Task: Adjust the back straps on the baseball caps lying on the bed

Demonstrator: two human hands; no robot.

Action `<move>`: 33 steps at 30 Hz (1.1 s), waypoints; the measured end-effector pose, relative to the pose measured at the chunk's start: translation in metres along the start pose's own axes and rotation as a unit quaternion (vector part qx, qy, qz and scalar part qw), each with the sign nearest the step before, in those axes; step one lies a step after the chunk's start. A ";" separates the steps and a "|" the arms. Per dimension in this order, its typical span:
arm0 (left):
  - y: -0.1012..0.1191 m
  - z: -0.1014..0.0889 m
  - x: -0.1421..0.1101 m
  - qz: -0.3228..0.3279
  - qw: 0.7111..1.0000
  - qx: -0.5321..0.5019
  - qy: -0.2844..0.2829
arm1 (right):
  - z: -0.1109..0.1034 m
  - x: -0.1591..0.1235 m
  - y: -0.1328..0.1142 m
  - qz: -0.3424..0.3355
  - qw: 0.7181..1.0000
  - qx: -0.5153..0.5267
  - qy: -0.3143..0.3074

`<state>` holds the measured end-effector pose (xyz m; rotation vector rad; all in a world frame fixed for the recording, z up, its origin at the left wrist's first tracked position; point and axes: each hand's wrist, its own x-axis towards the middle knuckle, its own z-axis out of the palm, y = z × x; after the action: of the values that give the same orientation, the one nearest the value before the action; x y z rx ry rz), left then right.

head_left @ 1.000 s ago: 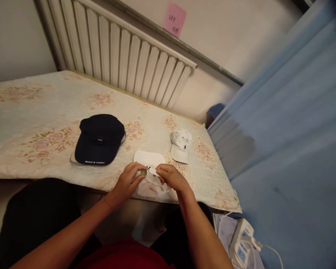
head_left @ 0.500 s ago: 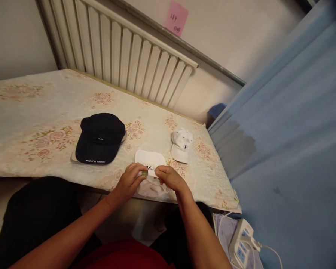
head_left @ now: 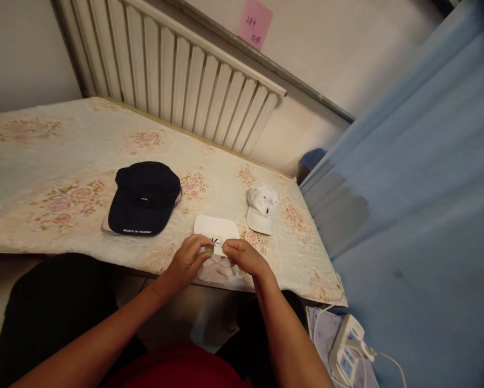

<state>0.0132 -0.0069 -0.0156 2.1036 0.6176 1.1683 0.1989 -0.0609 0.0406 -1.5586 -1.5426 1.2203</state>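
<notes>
A white cap [head_left: 216, 225] with black lettering lies near the front edge of the cloth-covered surface, its brim pointing away from me. My left hand [head_left: 189, 258] pinches its strap by a small brass-coloured buckle [head_left: 208, 249], which shows beside the thumb. To the right, my right hand [head_left: 244, 256] is closed in a pinch at the cap's other side, seemingly on the strap end; the fingers cover most of it. Between and below both hands, the cap's crown [head_left: 218, 270] rests on the cloth.
A navy cap [head_left: 145, 199] lies at left over a beige one, whose edge shows. Further back at right sits a small white cap [head_left: 263, 209]. A radiator [head_left: 177, 81] lines the back, a blue curtain [head_left: 399, 205] the right. A power strip [head_left: 347, 350] stands at lower right.
Hardly anything differs. Both hands keep the same pinch on the white cap; the view has shifted very slightly.
</notes>
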 end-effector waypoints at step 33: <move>0.002 0.000 -0.001 -0.014 1.000 -0.027 -0.005 | 0.001 0.002 0.007 0.002 1.000 0.008 -0.005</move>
<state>0.0134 -0.0087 -0.0147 2.0479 0.6013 1.1452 0.2004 -0.0602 0.0330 -1.5482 -1.5345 1.2413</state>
